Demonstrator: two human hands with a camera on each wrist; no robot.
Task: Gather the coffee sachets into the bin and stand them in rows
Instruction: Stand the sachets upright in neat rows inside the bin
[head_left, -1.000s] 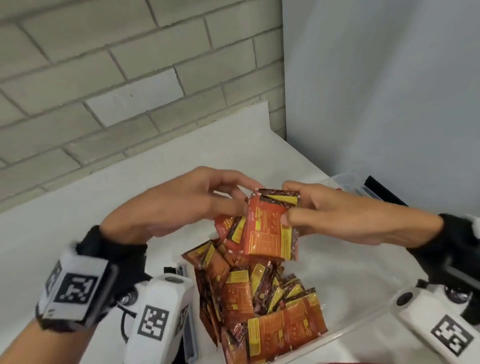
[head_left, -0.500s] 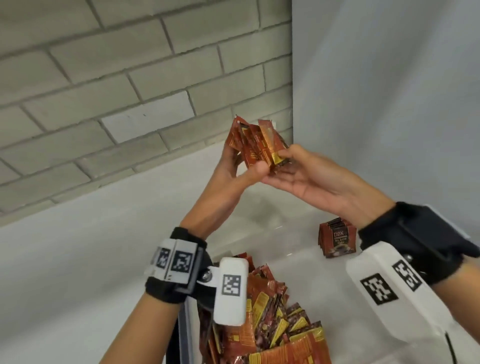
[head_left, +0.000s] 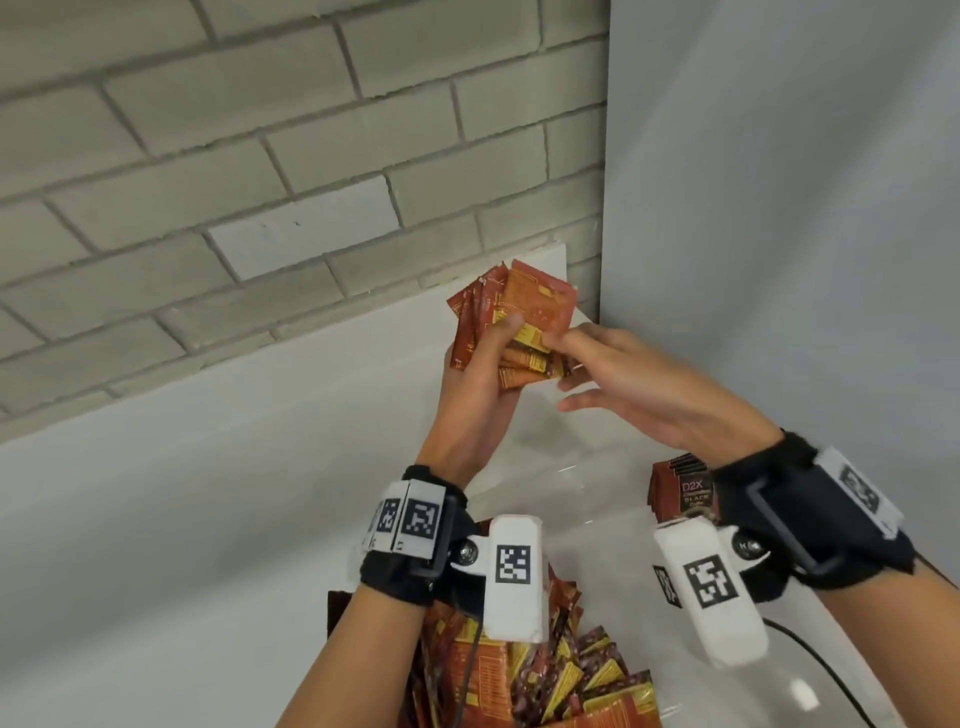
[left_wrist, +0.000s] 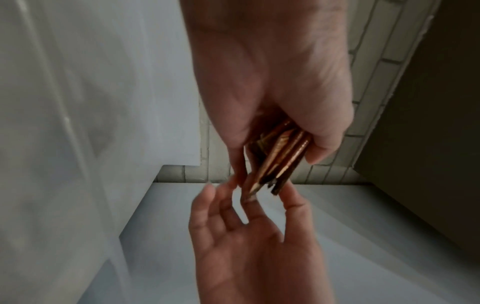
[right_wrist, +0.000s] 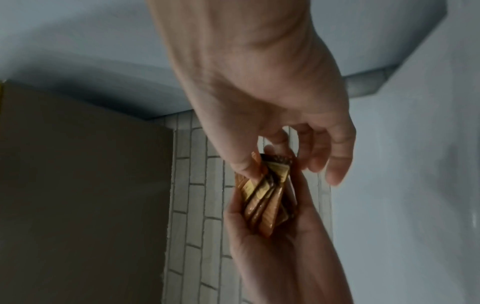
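your left hand (head_left: 480, 382) grips a fanned stack of sachets (head_left: 511, 325) raised above the bin (head_left: 587, 483); right hand (head_left: 631, 387), fingers loose, thumb touching the stack's front. loose sachets heaped at bin's near-left.

Glossy foil sachets (head_left: 524, 322), clear glossy plastic bin (head_left: 571, 467), matt rough brick wall (head_left: 260, 130).

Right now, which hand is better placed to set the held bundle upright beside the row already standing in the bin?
Left. The left hand grips the sachet bundle; the right hand only touches its edge, fingers loose. The standing row lies below the right wrist.
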